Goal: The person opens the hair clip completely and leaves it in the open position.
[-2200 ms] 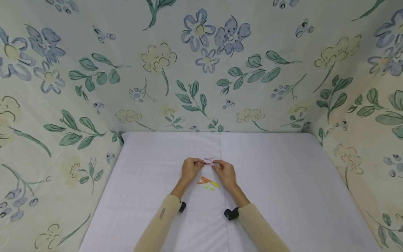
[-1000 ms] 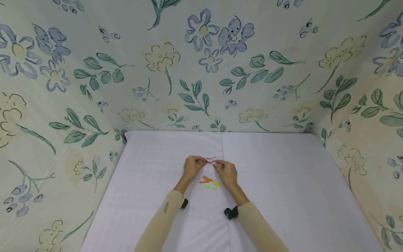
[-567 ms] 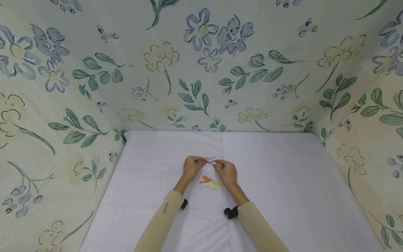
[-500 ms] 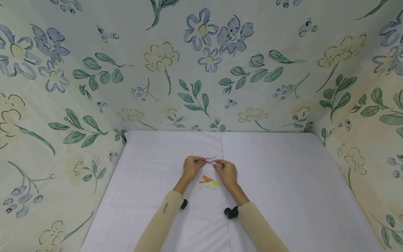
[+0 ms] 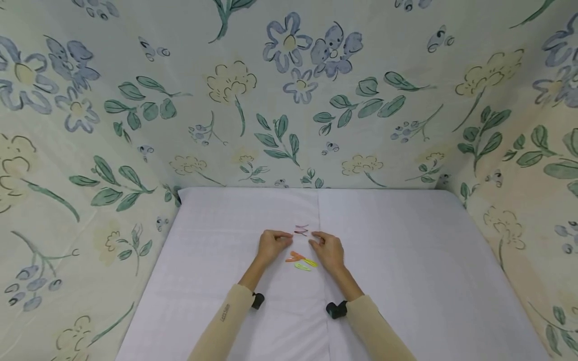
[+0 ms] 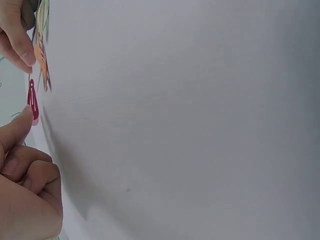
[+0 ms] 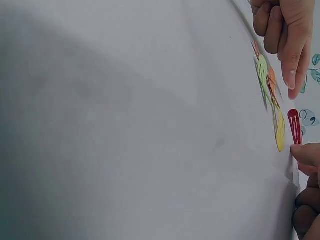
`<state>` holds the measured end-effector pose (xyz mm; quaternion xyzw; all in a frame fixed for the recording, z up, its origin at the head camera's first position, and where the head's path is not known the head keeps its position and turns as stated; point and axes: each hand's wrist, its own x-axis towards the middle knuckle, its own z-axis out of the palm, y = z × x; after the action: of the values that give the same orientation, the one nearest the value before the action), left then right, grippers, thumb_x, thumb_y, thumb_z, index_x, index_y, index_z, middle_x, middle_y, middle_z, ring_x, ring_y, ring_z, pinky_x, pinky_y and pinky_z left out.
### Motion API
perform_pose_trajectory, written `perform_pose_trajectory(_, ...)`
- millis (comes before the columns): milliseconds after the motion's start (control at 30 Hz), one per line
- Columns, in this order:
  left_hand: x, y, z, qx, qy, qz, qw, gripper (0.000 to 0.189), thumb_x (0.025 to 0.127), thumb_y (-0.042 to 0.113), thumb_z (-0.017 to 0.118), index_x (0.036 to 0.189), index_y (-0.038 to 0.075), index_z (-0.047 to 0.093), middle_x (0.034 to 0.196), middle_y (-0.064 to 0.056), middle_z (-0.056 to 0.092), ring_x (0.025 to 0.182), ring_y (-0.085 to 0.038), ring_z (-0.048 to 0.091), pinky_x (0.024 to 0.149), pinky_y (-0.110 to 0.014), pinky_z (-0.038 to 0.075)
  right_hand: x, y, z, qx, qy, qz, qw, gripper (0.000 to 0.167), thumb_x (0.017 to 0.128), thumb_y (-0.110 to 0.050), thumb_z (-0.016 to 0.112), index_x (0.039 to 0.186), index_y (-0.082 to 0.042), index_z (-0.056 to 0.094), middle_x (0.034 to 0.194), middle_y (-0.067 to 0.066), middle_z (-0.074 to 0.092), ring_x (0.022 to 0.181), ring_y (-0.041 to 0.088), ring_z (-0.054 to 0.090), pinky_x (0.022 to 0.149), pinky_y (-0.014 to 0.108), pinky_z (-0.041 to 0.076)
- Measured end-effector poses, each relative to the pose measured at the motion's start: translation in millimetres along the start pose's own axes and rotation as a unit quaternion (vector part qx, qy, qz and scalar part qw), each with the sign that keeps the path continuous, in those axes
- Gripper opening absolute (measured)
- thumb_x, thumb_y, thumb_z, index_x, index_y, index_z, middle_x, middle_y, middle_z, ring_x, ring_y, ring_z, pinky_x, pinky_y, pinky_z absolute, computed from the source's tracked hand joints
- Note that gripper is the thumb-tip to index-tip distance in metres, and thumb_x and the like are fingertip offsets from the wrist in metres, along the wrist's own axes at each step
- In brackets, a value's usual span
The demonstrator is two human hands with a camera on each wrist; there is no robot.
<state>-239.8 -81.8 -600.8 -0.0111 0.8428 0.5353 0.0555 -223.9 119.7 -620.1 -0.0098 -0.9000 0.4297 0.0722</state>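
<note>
A dark red snap hair clip [image 5: 300, 232] lies on the white cloth, with a pink hair clip [image 5: 301, 226] just behind it. My left hand [image 5: 272, 245] is left of the red clip, fingertips a small gap from it. On the other side, my right hand [image 5: 328, 250] has thumb and index finger parted, holding nothing. The red clip [image 6: 33, 100] overlaps the left thumb in the left wrist view; the right wrist view also shows the red clip [image 7: 295, 125] between the two hands. Nearer me lie orange hair clips [image 5: 295, 256], a yellow one [image 5: 310, 262] and a light green one [image 5: 302, 267].
The white cloth [image 5: 397, 260] covers the table and has a crease running front to back. Floral fabric [image 5: 289, 115] hangs behind and along both sides of the table. Dark wrist cameras [image 5: 336, 310] sit at both sleeve cuffs.
Both hands have let go of the red hair clip and drawn back apart, slightly toward the person. The red clip now lies in front of the pink one.
</note>
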Motion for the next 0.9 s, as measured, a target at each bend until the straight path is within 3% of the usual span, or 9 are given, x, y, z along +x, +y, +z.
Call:
perform_pose_trajectory(267,-17.6,2.0,-0.7,-0.005,-0.035,0.028,0.999,0.011,0.089,0.009,0.08,0.099,0.004,0.083,0.049,0.009,0.038,0.045,-0.005,0.03,0.044,-0.02,0.025,-8.7,6,-5,0.002,-0.013,-0.017,0.9998,0.024,0.091,-0.017,0.08,0.112,-0.007,0.08,0.062,-0.003,0.051,0.054,0.007,0.041,0.051,0.023,0.031)
perform_pose_trajectory(467,-24.2,2.0,0.3,-0.004,-0.045,0.03,0.9986,0.012,0.088,0.006,0.08,0.1,0.004,0.083,0.047,0.009,0.038,0.044,-0.005,0.029,0.043,-0.02,0.025,-18.6,7,-11,0.019,-0.053,-0.024,0.9981,0.021,0.091,-0.019,0.081,0.111,-0.011,0.081,0.06,-0.005,0.045,0.052,0.005,0.037,0.052,0.021,0.03)
perform_pose_trajectory(900,-31.5,-4.3,4.2,0.072,-0.043,0.05,0.9952,0.015,0.087,0.015,0.084,0.098,0.006,0.083,0.048,0.009,0.041,0.044,-0.004,0.029,0.043,-0.02,0.023,-26.1,5,-16,0.036,-0.115,-0.064,0.9906,0.012,0.087,-0.018,0.084,0.098,-0.014,0.084,0.056,-0.009,0.041,0.051,0.001,0.034,0.051,0.02,0.028)
